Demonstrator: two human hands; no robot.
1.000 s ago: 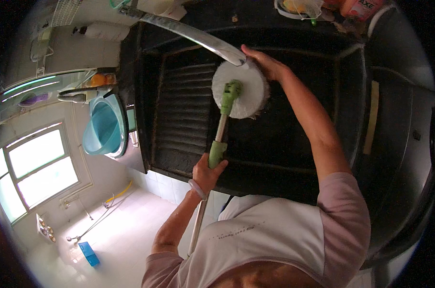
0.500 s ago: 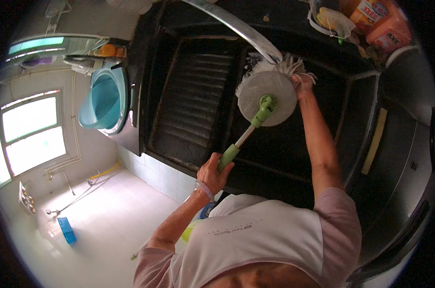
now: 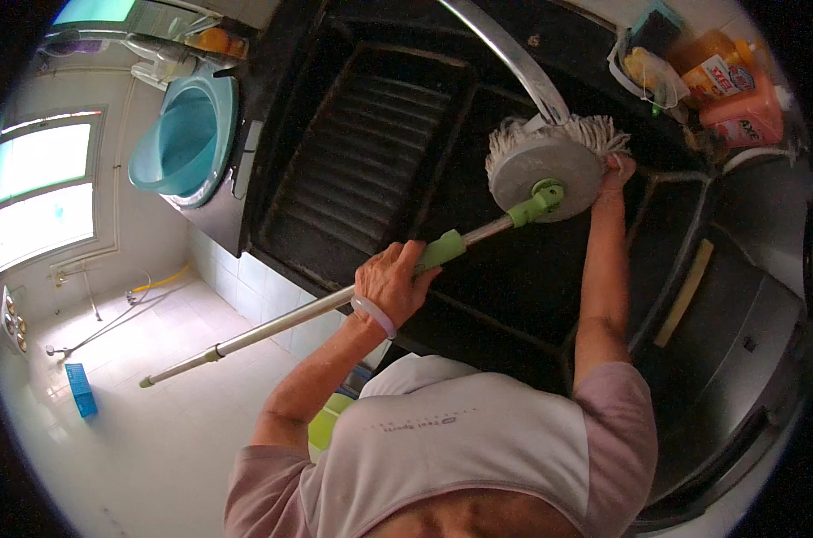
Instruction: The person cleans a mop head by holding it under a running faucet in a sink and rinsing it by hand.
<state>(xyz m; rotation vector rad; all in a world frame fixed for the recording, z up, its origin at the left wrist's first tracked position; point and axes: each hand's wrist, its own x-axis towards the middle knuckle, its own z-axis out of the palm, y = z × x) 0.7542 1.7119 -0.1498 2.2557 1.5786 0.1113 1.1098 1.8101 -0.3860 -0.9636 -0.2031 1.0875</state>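
- Mop: our thing here. The mop head [image 3: 550, 175] is over the right-hand basin [image 3: 505, 273] of the black sink, flat grey plate facing us, pale strands [image 3: 608, 134] fanned out along its far edge.
- Faucet [image 3: 514, 67]: its chrome spout ends right at the strands. We can't tell if water is running.
- Left hand [image 3: 393, 282]: fingers wrapped around the mop pole [image 3: 276, 332] by the green sleeve [image 3: 442, 251]; bangle [image 3: 374, 316] on that wrist.
- Pole: slants down-left from the green joint [image 3: 541, 199], free end out past the sink's front edge, above the floor in view.
- Right hand [image 3: 617, 175]: at the mop head's right edge, among the strands. Fingers mostly hidden, so we can't tell whether they pinch or only press.
- Step, we judge: working the strands by hand under the spout, probably a rinse.
- Next move, we'd say, calls for a steady left grip while the right hand gets at more strands, turning the plate; the long free end needs room.
- Around: ribbed drainer [image 3: 357, 166] left of the basin, teal tub [image 3: 191, 134] beyond it, orange-pink bottle [image 3: 743, 112] on the desk [image 3: 581, 67] behind.
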